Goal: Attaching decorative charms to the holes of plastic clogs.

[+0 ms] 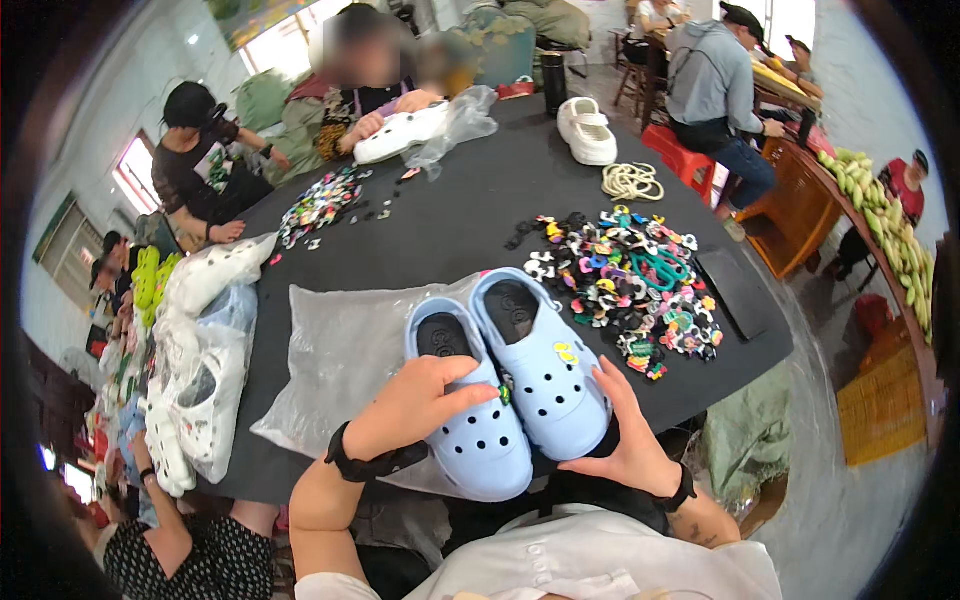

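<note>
While both hands brace a pair of light blue clogs at the near edge of the black table (470,215), the shoes sit side by side with toes toward the person, probably so the perforated uppers face up. The left hand (415,405) lies over the left clog (470,430), fingers curled across its top with the thumb stretched toward the gap between the shoes. The right hand (625,435) cups the outer side of the right clog (545,370), fingers fairly straight and pressed flat against it; that shoe already carries a small yellow charm (566,352) near its opening. Under the pair lies a clear, crumpled plastic bag (335,360), flat and grey-looking against the dark cloth. Just right of the shoes spreads a heap of small coloured charms (630,285), within easy reach, with a flat black tray (733,292) beside it. At the left edge, bagged white clogs (205,370) are piled. Farther off lie a coil of cream cord (631,182) and a bare white pair of clogs (587,130), and another person (365,95) across the table holds a white clog over a second scatter of charms (320,205).
</note>
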A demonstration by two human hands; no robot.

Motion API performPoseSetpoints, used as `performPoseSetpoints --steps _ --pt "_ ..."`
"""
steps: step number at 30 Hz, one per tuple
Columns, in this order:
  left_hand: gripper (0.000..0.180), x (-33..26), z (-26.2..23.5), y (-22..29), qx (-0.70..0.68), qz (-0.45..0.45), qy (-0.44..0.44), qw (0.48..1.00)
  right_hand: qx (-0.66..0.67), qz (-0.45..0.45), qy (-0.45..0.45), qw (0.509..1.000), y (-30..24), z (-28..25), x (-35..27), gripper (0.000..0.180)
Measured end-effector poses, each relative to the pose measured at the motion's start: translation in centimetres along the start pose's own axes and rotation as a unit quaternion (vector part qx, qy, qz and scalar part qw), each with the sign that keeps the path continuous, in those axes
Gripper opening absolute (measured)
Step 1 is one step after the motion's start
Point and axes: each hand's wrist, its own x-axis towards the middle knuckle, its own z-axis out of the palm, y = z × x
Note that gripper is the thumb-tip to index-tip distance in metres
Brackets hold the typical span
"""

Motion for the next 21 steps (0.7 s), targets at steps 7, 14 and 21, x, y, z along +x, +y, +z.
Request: performPoseSetpoints --steps 7,14,21 --pt "0.043 0.9 -2.7 0.7 0.097 0.051 -0.112 0.988 0.016 -0.011 -0.014 1.0 0.8 -1.8 0.4 0.104" --pt "0.049 1.4 -4.0 -0.5 0.134 -0.008 -0.187 0.973 0.004 0.013 0.013 1.0 3.5 -5.7 0.4 0.075" --pt "0.054 2.7 -5.1 -3.3 -0.013 -0.012 -0.242 0.97 -0.151 0.1 0.197 0.964 5.2 -4.8 1.5 0.042"
